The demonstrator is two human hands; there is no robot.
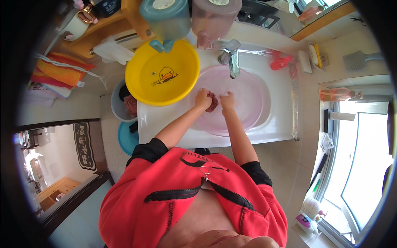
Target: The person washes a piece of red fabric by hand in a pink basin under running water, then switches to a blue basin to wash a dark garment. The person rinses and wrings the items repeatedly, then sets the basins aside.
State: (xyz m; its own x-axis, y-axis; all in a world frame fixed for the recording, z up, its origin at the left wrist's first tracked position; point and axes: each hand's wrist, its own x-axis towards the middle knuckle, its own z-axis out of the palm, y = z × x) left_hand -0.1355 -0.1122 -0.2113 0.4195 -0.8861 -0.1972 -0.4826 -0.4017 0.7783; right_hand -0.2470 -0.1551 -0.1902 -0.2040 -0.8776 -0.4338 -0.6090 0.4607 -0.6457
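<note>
My left hand (pixel 203 99) grips a bunched dark-red wet cloth (pixel 212 102) over a translucent pink basin (pixel 245 108). The basin stands in the white sink (pixel 280 124) and holds water. To the right of the cloth, my right hand (pixel 227 100) is apart from it, with its fingers partly curled; nothing shows in it. Beyond the hands is the chrome faucet (pixel 234 63). A yellow basin (pixel 161 93) with a duck print rests on the sink's left part.
A grey bucket (pixel 116 105) with clothes and a blue basin (pixel 124 141) stand left of the sink. Blue (pixel 170 24) and pink (pixel 214 21) containers with spouts jut out above its back edge. A red bottle (pixel 280 63) lies at the sink's back right. A white glove (pixel 113 51) hangs at left.
</note>
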